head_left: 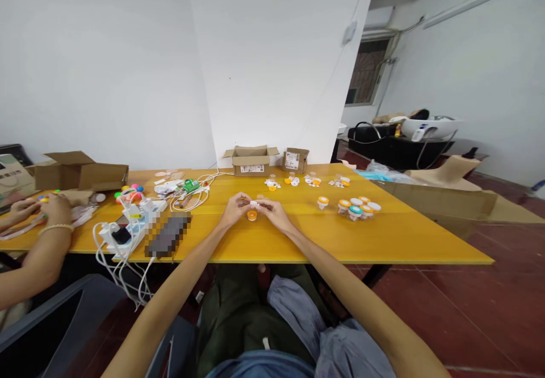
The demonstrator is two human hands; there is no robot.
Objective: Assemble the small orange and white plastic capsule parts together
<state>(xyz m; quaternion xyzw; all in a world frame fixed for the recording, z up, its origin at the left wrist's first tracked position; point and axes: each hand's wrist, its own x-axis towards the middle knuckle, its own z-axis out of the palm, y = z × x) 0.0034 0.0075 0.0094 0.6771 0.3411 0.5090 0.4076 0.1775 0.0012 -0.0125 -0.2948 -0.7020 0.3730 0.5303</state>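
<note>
Both my hands meet over the wooden table (293,242), pinching a small white piece (254,203) with dark marks; what exactly it is I cannot make out. My left hand (235,209) grips its left side with closed fingers. From the right, my right hand (273,213) closes on the other side. Just below the fingers an orange round cap (252,215) rests on the tabletop. A clear round disc (260,197) lies behind the hands.
Several small jars with orange, white and teal lids (355,210) stand at right. Behind lie groups of white and orange parts (315,181). Cardboard boxes (251,161) line the wall. At left are a power strip (142,219), cables, a pixelated dark object (168,236) and another person's hands (55,210).
</note>
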